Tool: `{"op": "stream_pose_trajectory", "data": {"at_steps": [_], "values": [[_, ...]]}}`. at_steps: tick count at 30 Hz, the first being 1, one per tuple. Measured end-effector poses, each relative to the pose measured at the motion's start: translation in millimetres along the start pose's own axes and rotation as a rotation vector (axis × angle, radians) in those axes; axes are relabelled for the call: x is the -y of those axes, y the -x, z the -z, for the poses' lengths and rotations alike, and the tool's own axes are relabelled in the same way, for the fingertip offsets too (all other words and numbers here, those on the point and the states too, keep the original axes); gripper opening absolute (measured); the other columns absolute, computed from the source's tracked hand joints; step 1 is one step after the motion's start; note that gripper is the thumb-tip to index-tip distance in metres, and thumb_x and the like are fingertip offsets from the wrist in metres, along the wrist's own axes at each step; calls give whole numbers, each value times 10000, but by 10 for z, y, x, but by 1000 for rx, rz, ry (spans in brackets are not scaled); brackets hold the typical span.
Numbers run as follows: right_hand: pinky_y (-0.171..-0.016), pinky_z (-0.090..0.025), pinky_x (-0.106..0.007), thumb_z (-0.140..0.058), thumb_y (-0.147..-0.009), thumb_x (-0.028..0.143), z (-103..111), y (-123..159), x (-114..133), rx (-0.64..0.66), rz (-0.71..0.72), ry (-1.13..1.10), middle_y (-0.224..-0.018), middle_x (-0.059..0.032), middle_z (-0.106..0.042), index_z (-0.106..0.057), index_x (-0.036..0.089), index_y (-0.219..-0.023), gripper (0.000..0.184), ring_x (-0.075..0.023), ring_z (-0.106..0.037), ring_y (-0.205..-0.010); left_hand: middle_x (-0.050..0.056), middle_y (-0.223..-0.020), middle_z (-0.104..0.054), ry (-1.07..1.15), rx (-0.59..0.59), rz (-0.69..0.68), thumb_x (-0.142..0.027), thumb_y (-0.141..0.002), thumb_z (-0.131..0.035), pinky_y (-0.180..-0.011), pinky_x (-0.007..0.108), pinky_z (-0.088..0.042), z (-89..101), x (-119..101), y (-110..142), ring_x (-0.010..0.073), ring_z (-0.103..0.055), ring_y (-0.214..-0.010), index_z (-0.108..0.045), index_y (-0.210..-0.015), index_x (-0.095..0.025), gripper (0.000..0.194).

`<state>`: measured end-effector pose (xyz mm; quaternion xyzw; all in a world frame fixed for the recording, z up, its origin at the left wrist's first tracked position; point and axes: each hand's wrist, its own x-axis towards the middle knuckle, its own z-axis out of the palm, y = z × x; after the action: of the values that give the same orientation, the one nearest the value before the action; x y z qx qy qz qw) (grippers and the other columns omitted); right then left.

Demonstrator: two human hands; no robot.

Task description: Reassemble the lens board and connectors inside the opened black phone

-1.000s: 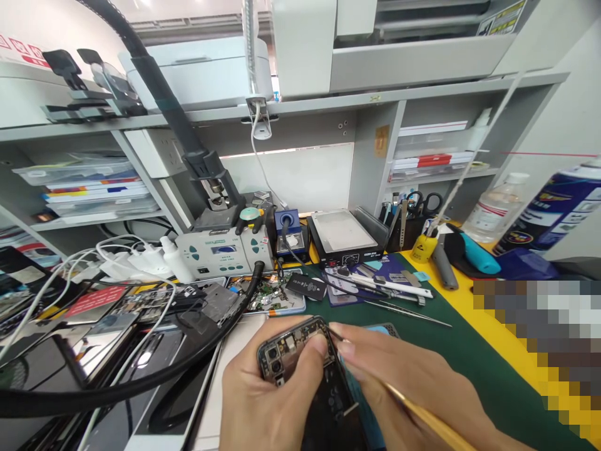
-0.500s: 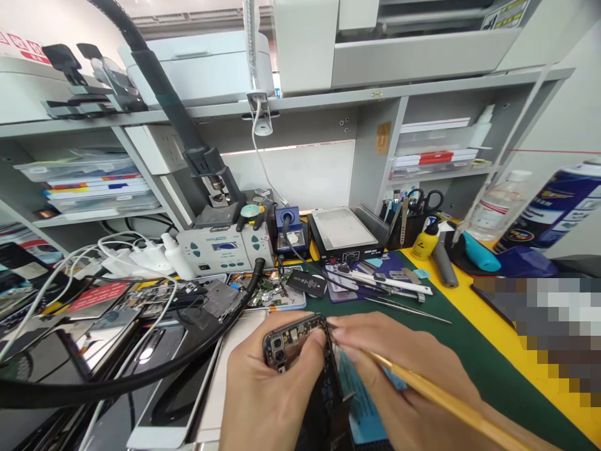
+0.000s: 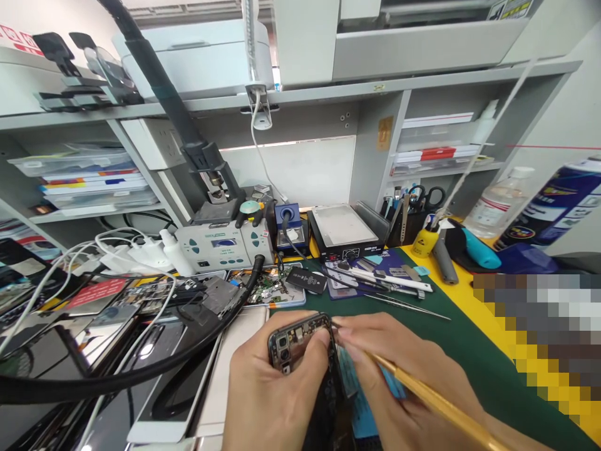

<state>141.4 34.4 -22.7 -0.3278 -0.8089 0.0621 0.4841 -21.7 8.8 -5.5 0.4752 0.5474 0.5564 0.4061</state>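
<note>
An opened smartphone (image 3: 300, 332) is tilted up in my left hand (image 3: 277, 382), its camera modules and inner board showing near the top. My left thumb presses on the board, and the fingers wrap behind the frame. In my right hand (image 3: 404, 369) is a thin tool with a golden handle (image 3: 436, 398), gripped like a pen. Its tip is at the phone's upper right edge, partly hidden by my fingers, so I cannot tell its shape. Under the hands lies a blue sheet (image 3: 364, 401) on the green mat (image 3: 469, 351).
Behind the phone lie a loose black battery (image 3: 306, 280), a tray of small parts (image 3: 277, 304), and tweezers (image 3: 413, 305). A rework station (image 3: 223, 247) and a heating plate (image 3: 345, 228) stand farther back. A thick black hose (image 3: 141, 379) crosses several phones at left.
The phone and both hands have shifted very slightly to the right in view. The tool's tip stays at the phone's edge, and both grips are unchanged.
</note>
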Motion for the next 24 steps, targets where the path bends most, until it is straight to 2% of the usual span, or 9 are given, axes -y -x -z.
{"op": "stream_pose_trajectory", "data": {"at_steps": [5, 13, 16, 20, 24], "values": [[-716, -662, -286, -565, -907, 101, -4, -70, 37, -53, -107, -205, -902, -61, -769, -707, 256, -1010, 234, -215, -764, -850, -17, -790, -780, 26, -49, 40, -347, -770, -788, -629, 161, -532, -34, -22, 11, 134, -668, -686, -784, -814, -243, 113], [-779, -654, -326, -579, -923, 132, 42, -61, -64, 72, -198, -301, -935, -22, -740, -675, 283, -1033, 210, -204, -746, -877, -20, -766, -755, 98, -50, 123, -356, -746, -808, -654, 172, -492, -54, -33, -8, 126, -628, -697, -763, -800, -227, 147], [-778, -653, -326, -582, -922, 126, 64, -88, -52, 91, -188, -303, -926, -23, -740, -683, 276, -1042, 218, -201, -746, -869, -18, -754, -741, 121, -47, 142, -359, -736, -813, -659, 186, -483, -54, -36, -17, 130, -623, -695, -761, -790, -215, 162], [-732, -659, -299, -586, -893, 95, 70, -129, 10, 21, -138, -251, -876, -25, -760, -710, 248, -992, 220, -195, -760, -809, 4, -784, -746, 118, -50, 162, -384, -709, -825, -643, 217, -463, -48, -36, -23, 155, -627, -716, -764, -805, -202, 214], [-717, -653, -230, -594, -846, 49, 90, -144, 59, -26, -38, -117, -889, -14, -792, -722, 219, -928, 228, -175, -775, -826, 4, -783, -744, 112, -55, 166, -356, -718, -819, -656, 215, -462, -42, -45, -23, 163, -642, -748, -762, -785, -203, 177]]}}
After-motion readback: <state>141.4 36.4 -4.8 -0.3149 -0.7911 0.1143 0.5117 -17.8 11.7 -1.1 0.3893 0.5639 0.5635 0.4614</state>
